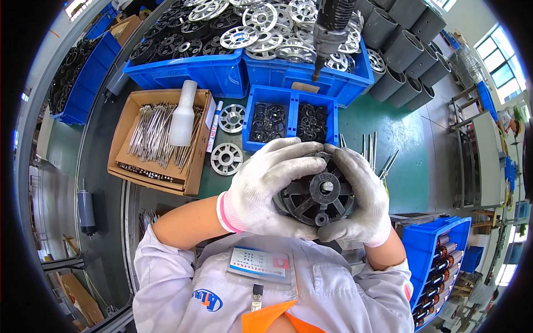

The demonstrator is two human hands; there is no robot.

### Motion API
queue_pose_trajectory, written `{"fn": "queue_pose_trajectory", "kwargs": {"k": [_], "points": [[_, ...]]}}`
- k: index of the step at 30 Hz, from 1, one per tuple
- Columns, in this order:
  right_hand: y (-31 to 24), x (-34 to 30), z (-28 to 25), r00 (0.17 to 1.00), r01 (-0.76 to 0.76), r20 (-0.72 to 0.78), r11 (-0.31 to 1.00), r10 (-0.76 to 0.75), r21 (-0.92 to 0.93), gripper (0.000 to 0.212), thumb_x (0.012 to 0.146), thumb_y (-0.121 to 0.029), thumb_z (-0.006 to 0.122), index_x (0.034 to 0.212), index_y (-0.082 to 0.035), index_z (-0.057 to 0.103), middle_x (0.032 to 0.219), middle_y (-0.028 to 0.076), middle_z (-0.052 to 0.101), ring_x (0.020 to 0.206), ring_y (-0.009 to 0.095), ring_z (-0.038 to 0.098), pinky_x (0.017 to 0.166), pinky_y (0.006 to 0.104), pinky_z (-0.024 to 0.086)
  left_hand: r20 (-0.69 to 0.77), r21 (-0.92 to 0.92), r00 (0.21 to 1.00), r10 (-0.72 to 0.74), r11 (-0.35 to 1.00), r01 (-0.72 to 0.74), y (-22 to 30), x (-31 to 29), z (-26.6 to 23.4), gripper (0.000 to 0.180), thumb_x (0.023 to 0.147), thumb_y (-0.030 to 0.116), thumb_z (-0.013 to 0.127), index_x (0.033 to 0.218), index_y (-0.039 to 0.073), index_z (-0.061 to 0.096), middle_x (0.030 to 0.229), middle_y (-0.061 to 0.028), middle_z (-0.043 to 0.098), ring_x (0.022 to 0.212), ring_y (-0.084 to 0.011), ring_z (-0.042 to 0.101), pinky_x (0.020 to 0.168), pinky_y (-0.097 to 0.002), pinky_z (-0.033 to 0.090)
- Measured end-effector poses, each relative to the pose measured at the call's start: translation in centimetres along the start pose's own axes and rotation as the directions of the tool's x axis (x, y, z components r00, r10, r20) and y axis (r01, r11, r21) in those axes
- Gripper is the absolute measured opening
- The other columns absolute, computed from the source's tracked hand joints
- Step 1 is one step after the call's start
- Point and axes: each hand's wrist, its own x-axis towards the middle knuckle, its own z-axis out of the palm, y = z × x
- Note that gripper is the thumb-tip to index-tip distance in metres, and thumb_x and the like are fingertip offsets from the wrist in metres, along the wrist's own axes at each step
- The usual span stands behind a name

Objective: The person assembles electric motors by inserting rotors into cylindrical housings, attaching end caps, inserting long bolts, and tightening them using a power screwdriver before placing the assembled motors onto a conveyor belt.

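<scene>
Between my two gloved hands sits a round black motor end cover (303, 207) with spokes and a central hub. A metal shaft end shows in the middle of the hub. My left hand (266, 188) curls round its left side, and my right hand (363, 194) is wrapped round its right side. Both white gloves press against the rim, with the fingers meeting at the far edge. Whatever lies beneath the cover is mostly hidden. Just beyond my hands, a blue divided bin (251, 111) contains small black rings and clips.
A cardboard box (119, 130) of metal rods carries a white plastic mallet (182, 123). Nearby lie a paint marker (214, 126) and silver spoked discs (226, 159). A power driver (328, 41) hangs above blue crates (191, 72) of covers. Grey cylinders (402, 50) stand at right; rotors fill a blue crate (413, 244).
</scene>
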Motion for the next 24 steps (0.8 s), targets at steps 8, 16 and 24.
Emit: {"fn": "queue_pose_trajectory", "kwargs": {"k": [8,16,24], "points": [[0.0,-0.4,1.9,0.985,-0.043,-0.164,0.997,0.052,0.061,0.079,0.078,-0.055,0.058,0.123,0.009,0.045,0.12,0.026,0.051,0.109,0.04,0.051,0.097,0.0479,0.035,-0.181,-0.392,0.978,-0.109,0.92,0.03,-1.2,-1.6,3.3,0.067,0.078,0.041,0.068,0.124,-0.004,0.048,0.127,-0.0264,0.047,0.116,-0.0375,0.05,0.097,-0.0417,0.04],[1.9,0.2,4.8,0.884,0.165,-0.456,0.982,-0.106,0.091,0.051,0.087,-0.041,0.05,0.112,0.004,0.055,0.11,0.024,0.058,0.094,0.039,0.059,0.083,0.0435,0.046,-0.352,-0.363,0.934,-0.058,0.928,-0.08,-1.7,-2.6,4.7,0.054,0.094,0.042,0.045,0.12,-0.005,0.05,0.128,-0.0298,0.043,0.114,-0.036,0.05,0.096,-0.0426,0.041],[8.2,-4.6,-1.9,0.771,-0.588,-0.163,0.589,0.615,-0.554,0.017,0.08,-0.023,0.059,0.087,-0.008,0.064,0.079,0.016,0.065,0.076,0.03,0.064,0.068,0.037,0.051,-0.198,-0.291,0.932,-0.305,0.926,0.241,-1.3,-5.3,1.7,0.076,0.086,0.05,0.055,0.128,-0.011,0.039,0.128,-0.0229,0.047,0.115,-0.0296,0.05,0.099,-0.0369,0.037]]}}
